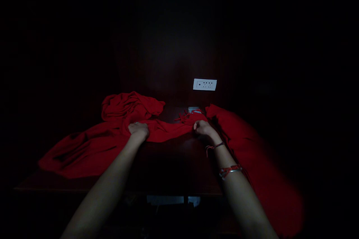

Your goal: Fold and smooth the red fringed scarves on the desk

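A long red scarf point(165, 130) with fringe at its right end lies across a dark table. My left hand point(139, 130) is closed on the scarf's middle stretch, a ring showing on a finger. At the fringed end, my right hand point(204, 128) has its fingers curled together on the scarf's edge. The strip between both hands hangs fairly straight. To the left the scarf spreads in loose folds, and a bunched heap of red cloth point(131, 105) rises behind it.
On the right, another long red cloth point(252, 157) lies beside my forearm and reaches over the table's front edge point(174, 190). A white wall socket point(205, 84) sits at the back, above a small pale item point(193, 109) partly under the fringe. The surroundings are very dark.
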Motion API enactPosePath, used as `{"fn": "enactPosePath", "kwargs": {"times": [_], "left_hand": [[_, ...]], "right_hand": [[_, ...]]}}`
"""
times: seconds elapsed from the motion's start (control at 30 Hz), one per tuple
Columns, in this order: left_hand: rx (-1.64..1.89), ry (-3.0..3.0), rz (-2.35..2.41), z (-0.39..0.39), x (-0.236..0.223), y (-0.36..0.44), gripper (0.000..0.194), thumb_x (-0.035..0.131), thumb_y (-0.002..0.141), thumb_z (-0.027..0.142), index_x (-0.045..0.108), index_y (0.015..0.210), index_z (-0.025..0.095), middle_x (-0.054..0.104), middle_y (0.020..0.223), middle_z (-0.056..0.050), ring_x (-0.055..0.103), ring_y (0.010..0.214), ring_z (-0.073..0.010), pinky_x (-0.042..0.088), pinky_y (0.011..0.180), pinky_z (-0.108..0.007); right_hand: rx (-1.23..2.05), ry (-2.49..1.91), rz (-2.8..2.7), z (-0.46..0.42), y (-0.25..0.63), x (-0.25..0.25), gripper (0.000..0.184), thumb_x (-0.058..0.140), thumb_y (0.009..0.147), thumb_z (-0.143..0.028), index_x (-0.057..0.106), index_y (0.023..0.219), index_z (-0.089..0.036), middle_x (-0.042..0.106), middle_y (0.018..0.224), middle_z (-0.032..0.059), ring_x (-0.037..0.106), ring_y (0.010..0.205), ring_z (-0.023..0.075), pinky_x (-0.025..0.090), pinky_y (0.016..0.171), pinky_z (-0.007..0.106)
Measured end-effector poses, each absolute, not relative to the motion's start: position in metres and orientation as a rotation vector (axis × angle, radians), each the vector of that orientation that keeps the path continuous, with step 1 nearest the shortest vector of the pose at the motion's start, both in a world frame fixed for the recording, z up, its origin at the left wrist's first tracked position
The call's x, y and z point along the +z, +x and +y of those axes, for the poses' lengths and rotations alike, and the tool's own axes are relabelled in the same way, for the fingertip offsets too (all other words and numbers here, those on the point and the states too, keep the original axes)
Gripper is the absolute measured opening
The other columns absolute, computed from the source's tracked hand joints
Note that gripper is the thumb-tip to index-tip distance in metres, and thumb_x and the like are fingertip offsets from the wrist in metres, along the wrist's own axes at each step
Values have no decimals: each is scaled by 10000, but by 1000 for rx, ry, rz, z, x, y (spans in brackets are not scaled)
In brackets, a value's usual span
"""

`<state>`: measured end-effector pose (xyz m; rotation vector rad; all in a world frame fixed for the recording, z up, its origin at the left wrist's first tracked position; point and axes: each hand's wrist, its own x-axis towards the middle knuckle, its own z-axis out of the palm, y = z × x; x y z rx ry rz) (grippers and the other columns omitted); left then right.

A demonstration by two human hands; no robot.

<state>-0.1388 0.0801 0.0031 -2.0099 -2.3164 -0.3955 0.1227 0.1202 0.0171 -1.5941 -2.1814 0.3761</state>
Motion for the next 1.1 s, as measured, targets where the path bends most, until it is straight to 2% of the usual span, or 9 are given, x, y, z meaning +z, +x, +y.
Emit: {"fn": "enactPosePath", "kwargs": {"times": [0.1,0.23,0.33,0.43,0.57,0.67,0.8,0.93,1.1], "left_hand": [[-381,-1998,-2260,81,-4,-121,324,358,755,202,534,1007,99,471,1106,-184,407,1046,-301,316,823,-455],[-244,-2357,-2172,85,-12,-101,606,420,727,406,281,1243,120,321,1266,-144,318,1141,-230,290,894,-309],[-130,-2321,-2394,87,-11,-104,865,439,628,585,108,1299,149,213,1313,-156,200,1181,-311,258,898,-411],[2,-2166,-2586,89,-5,-116,959,459,586,612,17,1304,155,176,1316,-180,170,1174,-353,212,897,-476],[52,-2050,-2720,87,3,-128,1026,522,571,567,-48,1297,120,207,1289,-237,236,1150,-366,223,883,-489],[-167,-1921,-2648,80,5,-120,1003,588,562,481,-24,1300,185,207,1290,-218,233,1142,-390,277,841,-484],[-482,-2051,-2254,72,-1,-93,876,592,598,287,67,1296,229,268,1240,-159,313,1116,-312,329,829,-371],[-596,-2244,-2200,75,-14,-81,860,550,635,301,25,1302,159,284,1216,-167,365,1079,-273,313,851,-331],[-448,-2358,-2352,81,-19,-89,1005,578,579,437,-65,1294,146,94,1320,-202,148,1193,-316,225,909,-387]], "right_hand": [[308,-1544,-2175,114,117,19,235,463,616,-92,573,817,-147,585,774,38,528,726,131,384,627,207],[73,-1313,-2354,107,106,15,437,502,651,-175,451,1083,-213,442,1133,76,369,1048,194,338,789,320],[7,-1227,-2573,105,101,11,255,491,678,-165,546,925,-189,542,978,85,456,944,204,344,755,338],[29,-1185,-2517,105,102,14,130,457,736,-207,569,777,-156,587,778,70,519,764,164,358,686,278],[282,-1006,-2481,105,102,17,221,532,701,-308,541,852,-147,571,706,23,509,638,113,367,589,213],[263,-896,-2381,102,92,11,324,508,718,-336,506,973,-138,566,871,62,506,773,128,373,670,227],[266,-1104,-2288,102,78,1,239,478,735,-284,572,877,-116,590,828,91,521,782,164,366,680,248],[589,-1132,-2169,108,84,5,163,514,688,-275,591,655,-134,574,611,19,512,618,131,363,583,225],[1095,-855,-1915,110,97,12,167,530,632,-305,551,633,-139,526,573,-28,454,542,84,352,535,200]]}}
